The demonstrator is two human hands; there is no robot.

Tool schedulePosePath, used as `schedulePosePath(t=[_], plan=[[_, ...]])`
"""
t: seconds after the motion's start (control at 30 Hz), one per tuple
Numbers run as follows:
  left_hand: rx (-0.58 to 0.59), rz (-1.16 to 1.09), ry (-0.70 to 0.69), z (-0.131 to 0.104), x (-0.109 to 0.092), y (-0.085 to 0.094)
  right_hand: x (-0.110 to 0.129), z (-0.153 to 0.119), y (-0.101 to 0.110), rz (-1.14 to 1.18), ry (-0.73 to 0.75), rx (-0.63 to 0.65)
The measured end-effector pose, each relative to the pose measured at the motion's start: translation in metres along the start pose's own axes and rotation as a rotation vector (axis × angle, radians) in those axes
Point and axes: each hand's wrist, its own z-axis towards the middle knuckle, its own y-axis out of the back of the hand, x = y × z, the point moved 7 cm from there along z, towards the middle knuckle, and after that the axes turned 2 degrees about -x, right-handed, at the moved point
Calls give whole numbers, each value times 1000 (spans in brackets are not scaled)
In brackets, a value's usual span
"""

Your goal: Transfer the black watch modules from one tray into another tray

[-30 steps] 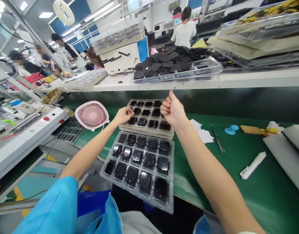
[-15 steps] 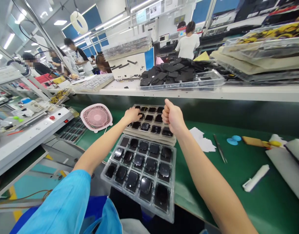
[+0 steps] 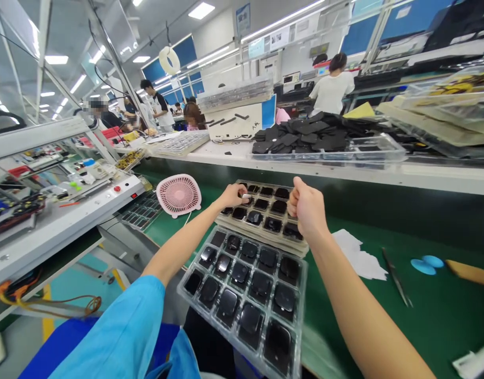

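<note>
At the left part of the rear tray (image 3: 261, 223), my left hand (image 3: 234, 195) pinches a small pale piece (image 3: 246, 196) between thumb and fingers. My right hand (image 3: 307, 204) is closed in a fist over the right edge of that tray; whether it holds anything is hidden. Dark, glossy rounded-square parts fill the compartments of the rear tray. Nearer me, a clear front tray (image 3: 304, 295) carries similar black parts (image 3: 228, 302) in rows and overlaps the bench's front edge.
A pink fan (image 3: 179, 196) stands left of the trays. White paper (image 3: 358, 255), tweezers (image 3: 395, 276) and blue discs (image 3: 426, 265) lie to the right. Black pads (image 3: 305, 131) are heaped on the shelf behind. People are in the background, one in a white shirt (image 3: 332, 92).
The view has swung left, so the scene sits further right. My left hand's fingers, earlier spread over the rear tray, now pinch the pale piece. My right hand remains a fist.
</note>
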Motion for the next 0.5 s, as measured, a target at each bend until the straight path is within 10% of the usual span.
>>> schedulePosePath(t=[0.17, 0.5], plan=[[-190, -296, -27, -18, -27, 22, 9, -2, 0, -107, 104, 2], [-195, -774, -210, -67, -163, 43, 31, -26, -20, -484, 413, 41]])
